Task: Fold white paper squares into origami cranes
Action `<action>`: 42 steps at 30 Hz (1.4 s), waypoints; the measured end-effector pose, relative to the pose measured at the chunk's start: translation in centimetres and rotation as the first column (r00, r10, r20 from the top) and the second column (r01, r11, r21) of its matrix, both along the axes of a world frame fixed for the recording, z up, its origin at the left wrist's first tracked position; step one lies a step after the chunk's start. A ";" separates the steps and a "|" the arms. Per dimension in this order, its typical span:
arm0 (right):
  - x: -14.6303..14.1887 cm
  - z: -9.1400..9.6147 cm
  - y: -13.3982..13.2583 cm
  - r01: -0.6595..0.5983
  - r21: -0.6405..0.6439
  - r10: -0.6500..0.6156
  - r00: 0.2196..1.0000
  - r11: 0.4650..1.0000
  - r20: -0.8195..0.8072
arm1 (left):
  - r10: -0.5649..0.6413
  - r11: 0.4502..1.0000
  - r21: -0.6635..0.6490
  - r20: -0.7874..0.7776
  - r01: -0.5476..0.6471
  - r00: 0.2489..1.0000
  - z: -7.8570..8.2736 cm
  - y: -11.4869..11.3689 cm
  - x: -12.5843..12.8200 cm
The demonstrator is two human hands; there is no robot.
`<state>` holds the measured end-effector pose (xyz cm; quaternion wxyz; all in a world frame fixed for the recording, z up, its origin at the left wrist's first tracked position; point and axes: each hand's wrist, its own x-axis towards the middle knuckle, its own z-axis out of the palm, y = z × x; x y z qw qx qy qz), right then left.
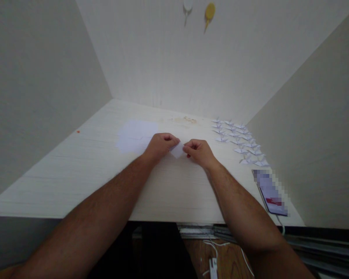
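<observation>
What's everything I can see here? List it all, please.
folded paper: one, white, pinched between both hands
paper sheets: a few, white, flat on the table beyond the hands
paper cranes: many, white, rows at the table's far right
phone: one, blurred, table's right near edge
table: one, whitish, between pale walls
yellow hanging item: one, yellow, high on back wall
white hanging item: one, white, beside it
left hand: one, grips the paper's left side
right hand: one, grips its right side

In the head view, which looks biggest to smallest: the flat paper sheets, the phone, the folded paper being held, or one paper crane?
1. flat paper sheets and phone, about alike; the phone lies nearer, so unsure.
2. folded paper
3. paper crane
</observation>
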<state>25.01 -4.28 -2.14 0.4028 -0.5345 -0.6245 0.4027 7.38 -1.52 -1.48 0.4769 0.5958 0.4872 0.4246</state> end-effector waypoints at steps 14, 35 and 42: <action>-0.1 -0.4 0.3 0.110 0.014 -0.109 0.994 0.994 -0.031 | -0.113 0.994 -0.007 0.037 0.113 0.993 0.2 -0.3 -0.1; -0.2 -0.6 0.4 0.141 0.057 -0.140 0.990 0.988 -0.027 | -0.113 0.993 -0.035 -0.021 0.113 0.993 0.1 -0.1 0.0; -0.3 -0.6 0.3 0.147 0.068 -0.145 0.989 0.987 -0.030 | -0.071 0.997 -0.011 -0.085 0.070 0.994 0.6 -0.5 0.1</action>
